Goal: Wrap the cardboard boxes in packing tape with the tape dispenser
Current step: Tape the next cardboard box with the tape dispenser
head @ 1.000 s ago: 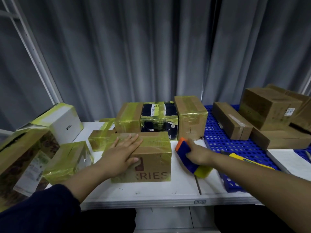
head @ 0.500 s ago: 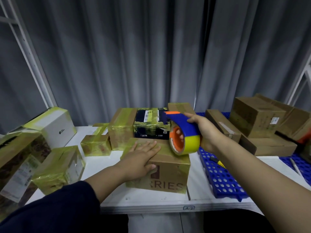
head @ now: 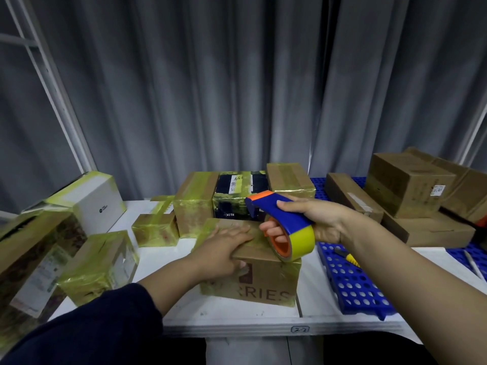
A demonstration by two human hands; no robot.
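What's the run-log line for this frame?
left hand: flat on box top | right hand: grips dispenser, roll over box's right top edge | phase: likely starting a strip

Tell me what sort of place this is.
Likely a parcel-packing station, perhaps in a warehouse: tape-wrapped boxes crowd a white table, plain cardboard boxes wait on a blue perforated pallet, and the right hand grips a tape dispenser.

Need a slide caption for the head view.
Left hand flat on cardboard box; right hand holds tape dispenser over its right edge.
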